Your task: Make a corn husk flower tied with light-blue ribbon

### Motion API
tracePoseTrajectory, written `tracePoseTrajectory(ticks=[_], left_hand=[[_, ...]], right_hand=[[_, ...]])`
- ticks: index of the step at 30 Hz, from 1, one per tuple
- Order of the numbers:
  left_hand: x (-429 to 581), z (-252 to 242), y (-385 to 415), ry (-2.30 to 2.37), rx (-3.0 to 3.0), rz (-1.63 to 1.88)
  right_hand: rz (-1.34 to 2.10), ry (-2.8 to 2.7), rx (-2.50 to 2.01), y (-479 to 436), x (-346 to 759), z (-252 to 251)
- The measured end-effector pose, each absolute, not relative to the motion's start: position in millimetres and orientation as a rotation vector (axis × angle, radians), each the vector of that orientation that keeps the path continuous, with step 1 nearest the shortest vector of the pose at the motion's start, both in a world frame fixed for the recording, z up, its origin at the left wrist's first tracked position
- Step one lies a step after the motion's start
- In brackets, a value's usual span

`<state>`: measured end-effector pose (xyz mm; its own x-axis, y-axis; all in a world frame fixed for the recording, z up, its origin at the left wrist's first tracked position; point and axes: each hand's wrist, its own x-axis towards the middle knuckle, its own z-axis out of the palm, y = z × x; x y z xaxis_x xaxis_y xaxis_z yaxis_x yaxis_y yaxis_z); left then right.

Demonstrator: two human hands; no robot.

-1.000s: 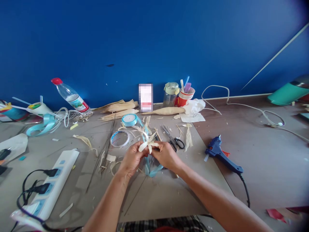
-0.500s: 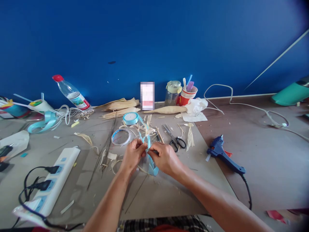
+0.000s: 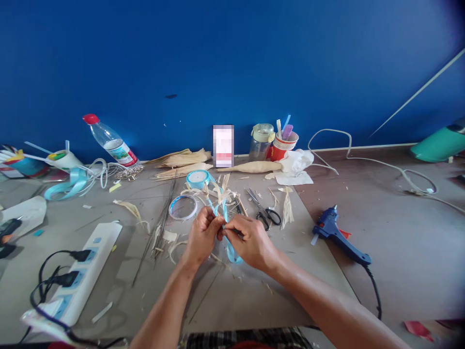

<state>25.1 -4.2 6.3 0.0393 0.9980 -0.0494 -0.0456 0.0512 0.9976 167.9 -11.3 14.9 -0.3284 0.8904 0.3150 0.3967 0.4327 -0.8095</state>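
My left hand (image 3: 208,230) and my right hand (image 3: 250,237) meet over the middle of the table, fingertips pinched together on a light blue ribbon (image 3: 234,254). A loop of the ribbon hangs below my fingers, and more of it runs up past them toward the ribbon spool (image 3: 198,179). Just beyond my fingertips is a piece made of pale dried husk (image 3: 222,194), with ribbon along its stem. My fingers hide the exact spot being pinched. To the left of the hands lies a roll of tape (image 3: 182,207); scissors (image 3: 267,213) with black handles rest to the right.
A blue glue gun (image 3: 337,232) lies at right, its cord trailing toward me. On the left sits a white power strip (image 3: 92,271) with black plugs. Thin wires (image 3: 160,223) and husk scraps are scattered about. A bottle (image 3: 114,143), phone (image 3: 223,145), jar (image 3: 260,143) and red cups (image 3: 281,148) line the blue wall.
Both hands stay pinched on the ribbon with only small finger shifts. The ribbon loop below them has moved slightly. The whole view has shifted a little.
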Motion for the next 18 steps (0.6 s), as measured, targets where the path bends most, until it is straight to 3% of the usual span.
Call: tracePoseTrajectory(ticks=[6,18], left_hand=[[23,11,-5,1.161,1.224,1.176],[14,16,-12,1.001,1.087,1.168]], right_hand=[[0.932,-1.791,-1.135,-11,169,20],[1.740,-1.271,-0.974,-3,174,21]])
